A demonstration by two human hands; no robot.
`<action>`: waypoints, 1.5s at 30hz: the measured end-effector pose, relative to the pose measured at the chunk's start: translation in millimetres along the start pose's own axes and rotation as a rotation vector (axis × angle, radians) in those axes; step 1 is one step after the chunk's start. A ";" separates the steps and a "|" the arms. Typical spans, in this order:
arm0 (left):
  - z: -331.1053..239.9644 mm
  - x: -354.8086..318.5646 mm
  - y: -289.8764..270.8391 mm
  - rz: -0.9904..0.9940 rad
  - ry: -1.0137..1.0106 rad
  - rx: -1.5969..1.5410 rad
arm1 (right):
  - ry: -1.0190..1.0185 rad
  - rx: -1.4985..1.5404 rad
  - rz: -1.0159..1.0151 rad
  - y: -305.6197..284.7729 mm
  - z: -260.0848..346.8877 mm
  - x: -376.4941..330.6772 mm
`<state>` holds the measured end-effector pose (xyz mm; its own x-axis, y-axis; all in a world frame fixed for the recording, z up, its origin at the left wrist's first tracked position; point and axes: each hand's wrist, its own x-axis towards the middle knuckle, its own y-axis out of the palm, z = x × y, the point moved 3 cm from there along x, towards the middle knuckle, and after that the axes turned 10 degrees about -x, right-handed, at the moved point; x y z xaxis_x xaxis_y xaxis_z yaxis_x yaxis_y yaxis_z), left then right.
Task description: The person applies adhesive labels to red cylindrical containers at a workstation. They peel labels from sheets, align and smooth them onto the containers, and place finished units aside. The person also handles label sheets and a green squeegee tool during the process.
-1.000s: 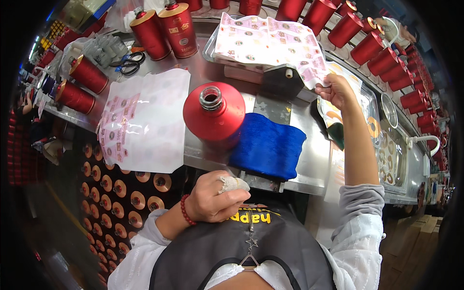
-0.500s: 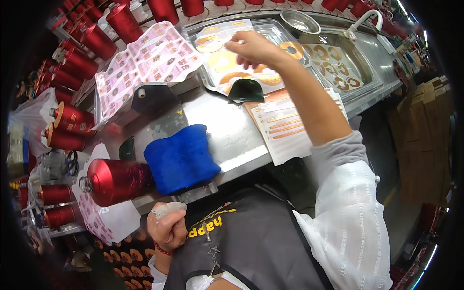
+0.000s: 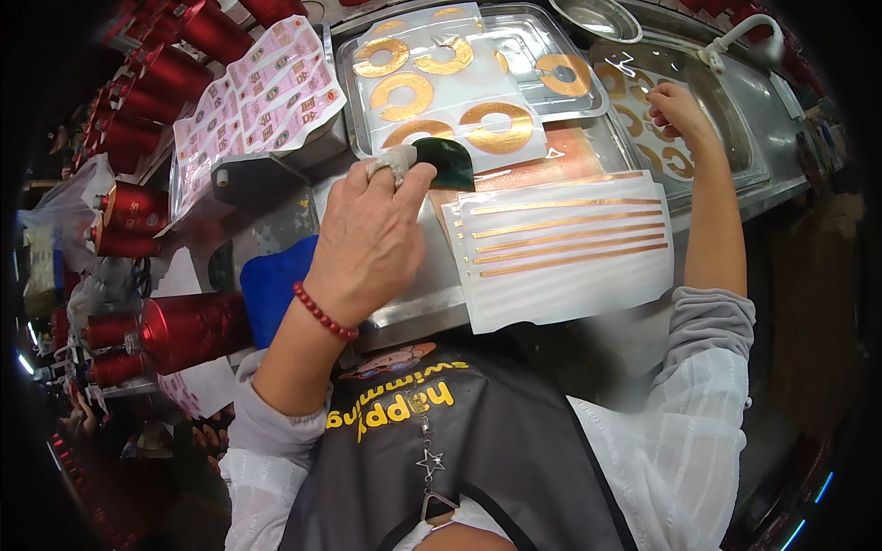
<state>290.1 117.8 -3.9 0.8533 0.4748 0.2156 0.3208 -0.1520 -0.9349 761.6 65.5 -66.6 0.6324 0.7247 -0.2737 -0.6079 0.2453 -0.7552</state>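
Note:
My left hand (image 3: 372, 234), with whitish wraps on its fingers and a red bead bracelet, is closed at the left edge of a dark green, rounded scraper (image 3: 446, 165). The scraper lies by the near edge of a metal tray (image 3: 345, 101). White sheets with gold C-shaped decals (image 3: 497, 128) lie on that tray. My right hand (image 3: 678, 115) is over the sink (image 3: 749, 170), fingers curled down by a sheet of similar gold decals (image 3: 634, 119). What its fingertips hold, if anything, is hidden.
Sheets with thin gold strips (image 3: 570, 237) lie at the counter's front. A pink printed sheet (image 3: 262, 92) rests on a stand at left. A blue pad (image 3: 276, 285) adjoins a red bottle (image 3: 195, 331). A white faucet (image 3: 753, 28) and metal bowl (image 3: 602, 18) are far right.
My left hand has risen from the counter's front edge to the green scraper. My right hand has moved right, from the decals on the tray to the sink. The view has shifted.

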 end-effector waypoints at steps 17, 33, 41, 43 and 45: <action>40.3 29.0 63.6 -0.095 -0.391 -0.006 | -0.444 -0.820 -0.324 70.4 118.4 7.3; 68.3 -18.3 18.3 0.139 -0.578 -0.229 | -0.394 -0.622 0.143 147.9 166.4 8.2; 58.6 -5.2 34.3 -0.090 -0.979 -1.372 | -0.308 -0.327 0.293 117.9 137.1 -40.0; 57.3 -0.9 40.8 -0.144 -1.007 -1.523 | -0.318 -0.184 0.313 119.7 136.4 -53.1; 52.9 7.5 45.8 -0.257 -1.013 -1.595 | -0.308 -0.156 0.329 123.4 133.9 -49.5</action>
<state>289.4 160.2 -60.0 0.3934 0.7794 -0.4877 0.9128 -0.2681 0.3080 591.0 146.1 -66.5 0.2321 0.9108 -0.3414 -0.6576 -0.1117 -0.7450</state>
